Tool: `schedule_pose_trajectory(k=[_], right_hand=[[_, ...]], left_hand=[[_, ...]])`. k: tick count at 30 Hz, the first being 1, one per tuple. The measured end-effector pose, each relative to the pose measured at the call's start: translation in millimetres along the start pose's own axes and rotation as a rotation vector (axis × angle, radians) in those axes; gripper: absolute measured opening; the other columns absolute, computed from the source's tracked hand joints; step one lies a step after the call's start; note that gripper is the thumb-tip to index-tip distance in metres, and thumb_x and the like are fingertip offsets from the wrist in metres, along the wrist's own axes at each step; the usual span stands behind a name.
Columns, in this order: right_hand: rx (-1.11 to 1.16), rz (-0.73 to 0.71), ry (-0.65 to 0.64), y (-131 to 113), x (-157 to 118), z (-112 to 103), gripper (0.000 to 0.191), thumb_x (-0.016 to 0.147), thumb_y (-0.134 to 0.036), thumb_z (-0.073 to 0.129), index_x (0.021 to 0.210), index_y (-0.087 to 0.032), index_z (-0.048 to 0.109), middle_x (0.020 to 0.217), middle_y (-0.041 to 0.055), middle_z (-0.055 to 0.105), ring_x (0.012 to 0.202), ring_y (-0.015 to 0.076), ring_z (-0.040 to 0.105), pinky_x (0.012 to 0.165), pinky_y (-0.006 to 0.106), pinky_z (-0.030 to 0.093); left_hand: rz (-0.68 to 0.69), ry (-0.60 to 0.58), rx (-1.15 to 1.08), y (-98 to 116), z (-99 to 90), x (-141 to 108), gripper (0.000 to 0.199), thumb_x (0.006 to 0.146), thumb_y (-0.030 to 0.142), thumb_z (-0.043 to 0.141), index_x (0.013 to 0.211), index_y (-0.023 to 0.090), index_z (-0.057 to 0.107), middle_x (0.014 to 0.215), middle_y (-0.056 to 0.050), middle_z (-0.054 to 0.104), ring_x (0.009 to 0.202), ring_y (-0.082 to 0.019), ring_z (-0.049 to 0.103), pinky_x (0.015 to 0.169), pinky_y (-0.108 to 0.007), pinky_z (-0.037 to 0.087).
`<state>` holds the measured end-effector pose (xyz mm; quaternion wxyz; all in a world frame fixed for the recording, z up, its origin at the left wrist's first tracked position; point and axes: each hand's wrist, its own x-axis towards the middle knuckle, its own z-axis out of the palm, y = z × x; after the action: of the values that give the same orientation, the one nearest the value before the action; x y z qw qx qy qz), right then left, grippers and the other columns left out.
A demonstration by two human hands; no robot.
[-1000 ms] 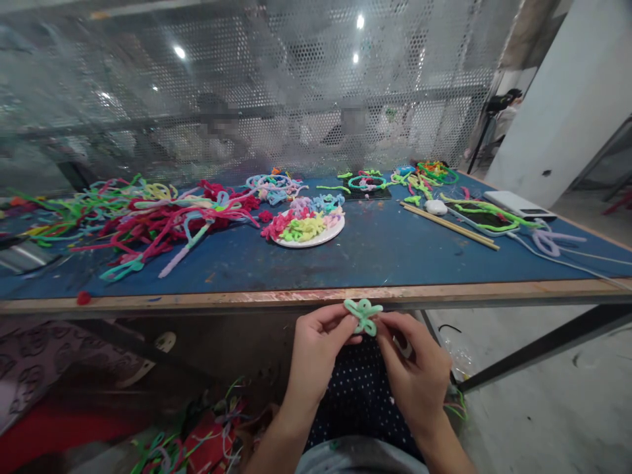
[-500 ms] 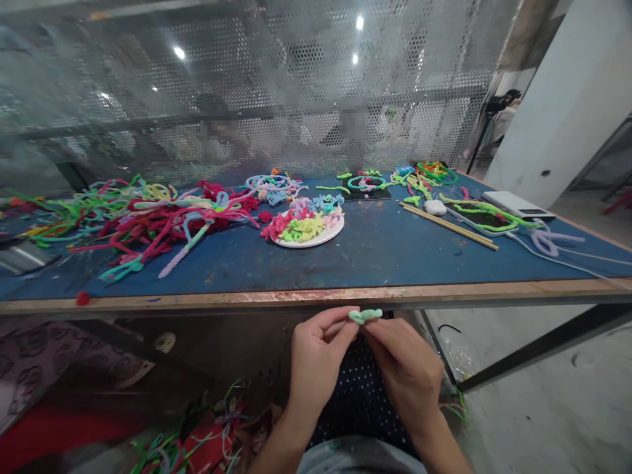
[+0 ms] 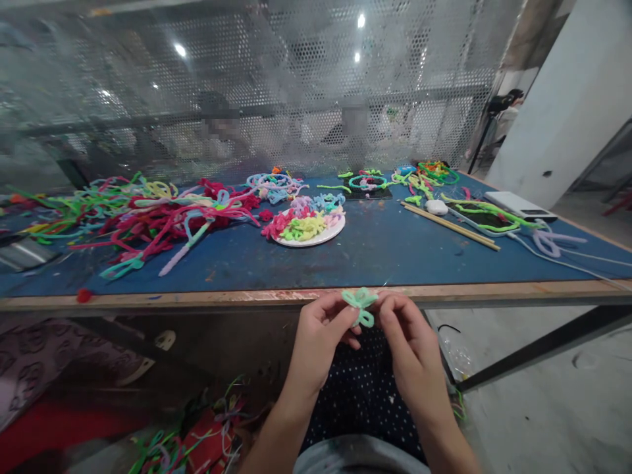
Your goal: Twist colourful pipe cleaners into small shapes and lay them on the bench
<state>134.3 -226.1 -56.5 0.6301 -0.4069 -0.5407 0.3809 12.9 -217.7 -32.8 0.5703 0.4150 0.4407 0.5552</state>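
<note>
A small mint-green pipe cleaner flower (image 3: 363,304) with several looped petals is held up at the table's front edge. My left hand (image 3: 326,326) pinches it from the left between thumb and fingers. On the other side, my right hand (image 3: 407,329) has its thumb and forefinger closed at the flower's right petal; the exact contact there is hard to see. Beyond the hands, a white plate (image 3: 333,235) bears many small pink, yellow, green and blue pipe cleaner pieces (image 3: 303,226).
A tangled heap of coloured pipe cleaners (image 3: 168,210) covers the table's left part. Two wooden sticks (image 3: 449,226), a white case (image 3: 436,207), a phone (image 3: 484,219) and a cable (image 3: 567,260) lie at right. Scraps of pipe cleaner (image 3: 217,434) lie below.
The green pipe cleaner piece has risen slightly and turned, so its looped petals now face me. My right hand has rotated and its fingers have drawn a little to the right.
</note>
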Motion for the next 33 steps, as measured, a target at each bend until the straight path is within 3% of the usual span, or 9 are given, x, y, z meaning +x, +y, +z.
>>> schedule_pose_trajectory(k=[4,7,10,12,14,22,26,29,33], right_hand=[[0.147,-0.078,0.3,-10.5,1.9,-1.6,0.011,0.092,-0.027,0.053,0.084,-0.021,0.057,0.084,0.0007,0.056,0.075,0.0129,0.053,0.071,0.026,0.044],[-0.039,-0.278,0.506,-23.2,0.2,-7.4,0.006,0.086,-0.018,0.061,0.08,-0.021,0.062,0.078,0.0,0.058,0.075,0.0141,0.055,0.071,0.027,0.044],[-0.27,-0.321,0.351,-30.5,-2.1,-13.1,0.009,0.081,-0.015,0.066,0.083,-0.024,0.068,0.079,-0.0002,0.064,0.074,0.0149,0.058,0.069,0.027,0.046],[-0.307,-0.236,0.166,-30.4,-2.7,-14.8,0.007,0.082,-0.018,0.066,0.085,-0.024,0.068,0.079,0.0003,0.067,0.072,0.0151,0.06,0.065,0.026,0.048],[-0.295,-0.157,0.093,-28.4,-2.7,-14.4,0.003,0.082,-0.022,0.066,0.085,-0.022,0.066,0.077,0.0009,0.067,0.069,0.0148,0.061,0.062,0.025,0.049],[-0.206,-0.044,0.107,-26.2,-3.7,-7.1,0.015,0.079,-0.027,0.07,0.077,-0.02,0.057,0.073,0.0019,0.066,0.065,0.0136,0.062,0.058,0.024,0.052],[-0.205,-0.021,0.15,-23.2,-2.5,-7.0,0.013,0.077,-0.027,0.072,0.084,-0.02,0.063,0.072,-0.0002,0.067,0.063,0.0116,0.062,0.057,0.021,0.052],[-0.208,0.011,0.086,-20.6,-0.8,-10.9,0.022,0.078,-0.029,0.071,0.099,-0.022,0.071,0.079,0.001,0.072,0.067,0.0134,0.066,0.062,0.024,0.055],[-0.201,0.075,-0.051,-21.4,1.1,-18.5,0.019,0.076,-0.031,0.071,0.094,-0.026,0.076,0.081,0.0022,0.075,0.067,0.0167,0.068,0.06,0.027,0.056]], left_hand=[[0.007,0.021,-0.027,-1.3,0.0,0.1,0.016,0.071,0.024,0.072,0.082,0.012,0.072,0.063,-0.001,0.062,0.051,-0.008,0.053,0.039,-0.013,0.048],[0.019,0.033,-0.012,0.3,-0.2,-1.4,0.018,0.071,0.024,0.073,0.083,0.012,0.072,0.062,-0.001,0.063,0.05,-0.008,0.054,0.04,-0.013,0.048],[0.061,0.057,0.065,2.9,1.6,-3.6,0.017,0.07,0.024,0.073,0.083,0.012,0.073,0.064,-0.002,0.065,0.051,-0.008,0.055,0.041,-0.013,0.048],[0.095,0.079,0.133,4.2,3.1,-5.8,0.015,0.071,0.023,0.072,0.082,0.012,0.073,0.068,-0.003,0.067,0.052,-0.009,0.057,0.043,-0.013,0.049],[0.121,0.104,0.183,4.7,4.0,-8.4,0.014,0.073,0.024,0.071,0.082,0.013,0.074,0.071,-0.003,0.069,0.054,-0.009,0.059,0.044,-0.013,0.05],[0.268,0.102,0.332,-2.9,1.2,-13.8,0.01,0.078,0.024,0.069,0.083,0.018,0.074,0.076,-0.002,0.067,0.06,-0.012,0.062,0.048,-0.015,0.051],[0.362,0.08,0.426,-6.8,-2.5,-15.5,0.009,0.082,0.024,0.066,0.084,0.02,0.075,0.079,-0.002,0.067,0.063,-0.012,0.062,0.052,-0.018,0.053],[0.566,0.038,0.594,-7.9,-7.7,-16.8,0.013,0.084,0.017,0.065,0.089,0.023,0.075,0.083,-0.002,0.068,0.072,-0.013,0.064,0.065,-0.019,0.053],[0.866,-0.036,0.776,-7.3,-20.0,-14.8,0.031,0.083,0.006,0.062,0.105,0.025,0.073,0.088,-0.005,0.069,0.081,-0.014,0.064,0.073,-0.021,0.051]])
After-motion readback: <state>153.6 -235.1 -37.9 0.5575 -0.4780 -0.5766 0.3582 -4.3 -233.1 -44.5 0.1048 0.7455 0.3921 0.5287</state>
